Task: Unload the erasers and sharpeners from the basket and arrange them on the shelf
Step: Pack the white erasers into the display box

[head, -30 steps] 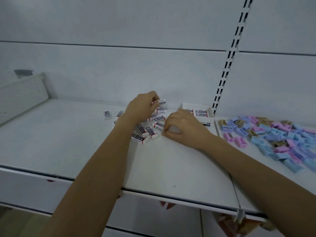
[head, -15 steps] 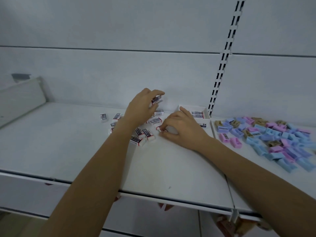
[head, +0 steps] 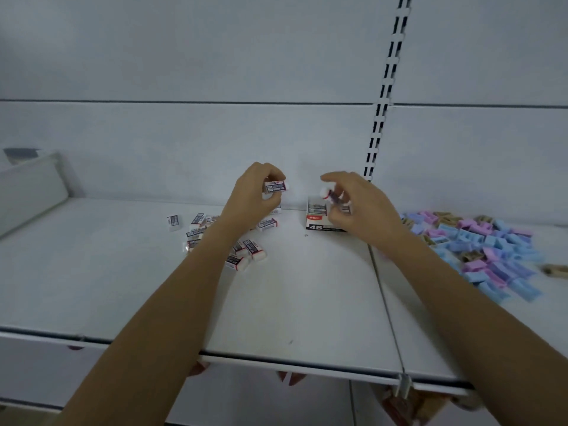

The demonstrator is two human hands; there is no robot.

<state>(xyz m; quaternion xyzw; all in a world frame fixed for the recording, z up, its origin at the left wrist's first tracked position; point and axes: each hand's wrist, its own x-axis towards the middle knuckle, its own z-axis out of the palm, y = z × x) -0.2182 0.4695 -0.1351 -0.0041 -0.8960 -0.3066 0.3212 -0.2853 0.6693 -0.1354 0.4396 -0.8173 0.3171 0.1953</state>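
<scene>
Left hand [head: 255, 195]: curled round one sleeved eraser [head: 275, 186], raised above loose erasers [head: 242, 250] scattered on the shelf [head: 307, 302]. Right hand [head: 359, 207]: pinching a second eraser [head: 329, 193], blurred, over the 4B box [head: 316, 224]. Sharpeners [head: 479, 244] heaped right. Probable step: boxing erasers. Next: careful flat seating in the box.

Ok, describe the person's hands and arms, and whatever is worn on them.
The left hand and right hand are bare: no gloves, rings, watch or bracelets visible. The left forearm and right forearm are uncovered too, with no sleeve in view.
</scene>
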